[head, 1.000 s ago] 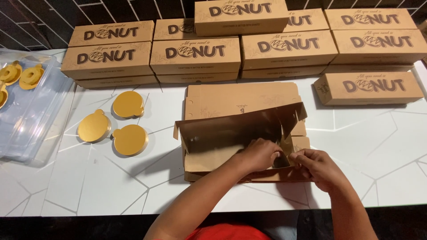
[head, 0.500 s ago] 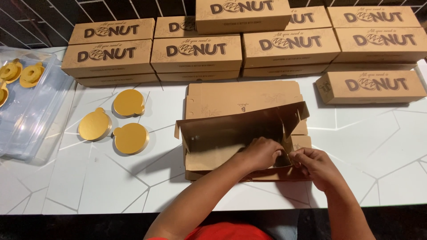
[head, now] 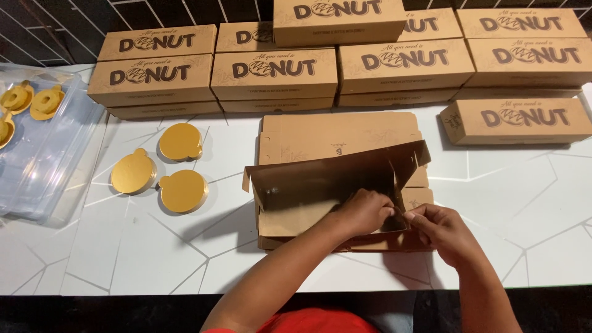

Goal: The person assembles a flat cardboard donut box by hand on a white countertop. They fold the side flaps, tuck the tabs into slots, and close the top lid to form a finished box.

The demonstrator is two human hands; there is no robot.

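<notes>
Half-folded cardboard box [head: 320, 191], nothing inside

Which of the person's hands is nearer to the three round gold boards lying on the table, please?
Left. The left hand is inside the half-folded box, right of the gold boards; the right hand is farther right, at the box's corner.

Two bare forearms with no sleeves, watch or rings, above a red garment [head: 308, 322] at the bottom edge
</notes>
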